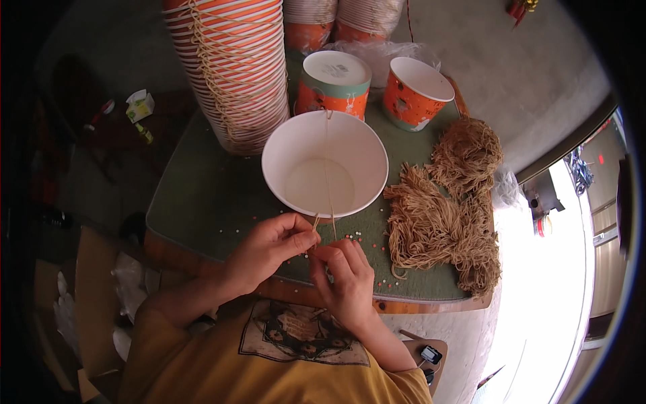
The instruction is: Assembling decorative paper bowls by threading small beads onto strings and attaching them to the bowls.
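Note:
A white-lined paper bucket [276, 165] stands mouth up at the near middle of the table. A thin tan string [327, 155] runs from its far rim across the mouth to the near side. My left hand [272, 250] pinches the string's end just below the near rim, thumb against forefinger. Close beside it, my right hand [344, 277] is closed on the other part of the string, its fingers curled together. The fingertips nearly meet, and the exact crossing of the string between them is too small to make out.
The green-topped table [192, 195] bears a tall stack of strung buckets [232, 74] at the left. Behind are an upturned bucket [334, 84] and an upright orange bucket [417, 94]. Tan string bundles [437, 229] lie at right. Small beads [353, 237] dot the cloth.

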Demonstrator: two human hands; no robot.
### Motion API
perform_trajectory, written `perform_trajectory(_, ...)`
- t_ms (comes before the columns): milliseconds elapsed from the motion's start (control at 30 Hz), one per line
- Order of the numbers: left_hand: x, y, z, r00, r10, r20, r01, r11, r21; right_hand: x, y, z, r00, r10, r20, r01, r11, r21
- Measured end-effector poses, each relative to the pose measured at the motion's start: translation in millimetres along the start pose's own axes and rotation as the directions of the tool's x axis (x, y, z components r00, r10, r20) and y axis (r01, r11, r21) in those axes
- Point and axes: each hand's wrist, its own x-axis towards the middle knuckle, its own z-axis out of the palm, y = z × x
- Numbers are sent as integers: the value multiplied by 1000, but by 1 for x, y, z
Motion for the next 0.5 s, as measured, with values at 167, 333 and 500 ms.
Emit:
perform_trajectory(167,11,3,-4,994,51,-93,-61,992,-111,-1,-4,3,989,-114,89,116,993,-21)
perform_trajectory(333,9,2,-8,997,-68,-32,58,966,-253,1,-4,5,993,-95,74,93,995,24)
perform_trajectory(500,11,3,-12,989,-146,17,144,942,-303,3,-4,7,991,-114,76,112,993,28)
